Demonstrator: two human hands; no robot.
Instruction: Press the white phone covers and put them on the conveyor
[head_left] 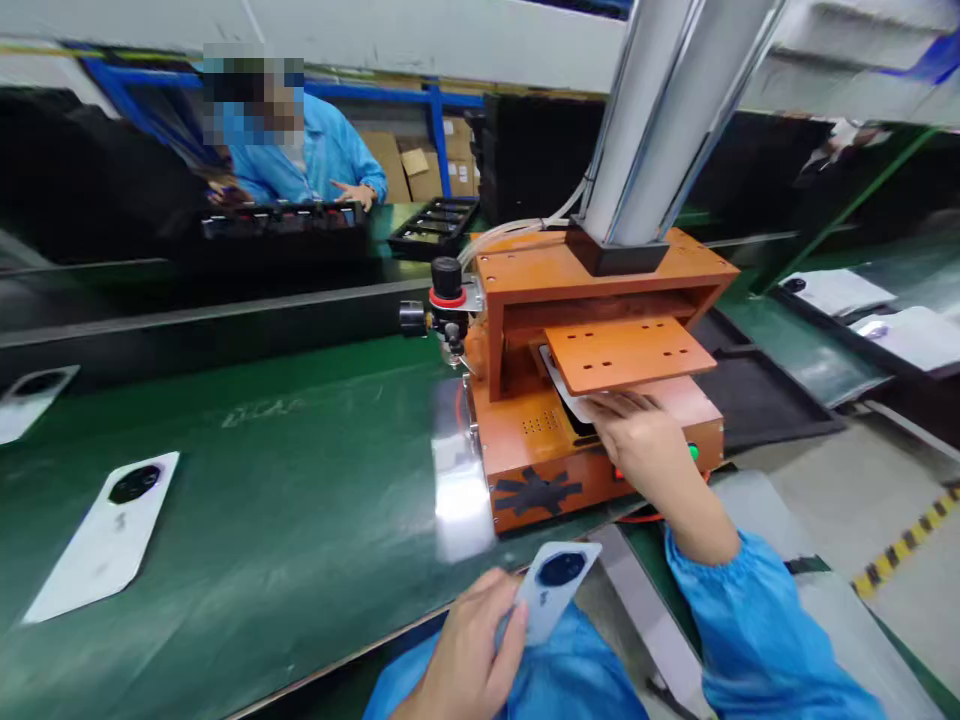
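Note:
My left hand [472,640] is closed on a white phone back cover [551,590] with a round black camera area, held tilted in front of my body at the bench edge. My right hand [634,435] reaches into the orange press [532,460], its fingers at the near edge of a white panel [562,388] that lies under the raised plate [630,352]. The fingertips and most of that panel are hidden, so I cannot tell how firmly it is gripped. A green button [693,452] sits beside my right wrist.
Two more white phone covers lie on the green bench to the left, one near [109,540] and one farther off [34,400]. A pressure regulator [448,300] juts from the press's left side. Black trays [780,400] stand behind it. A person in blue [322,150] works across the bench.

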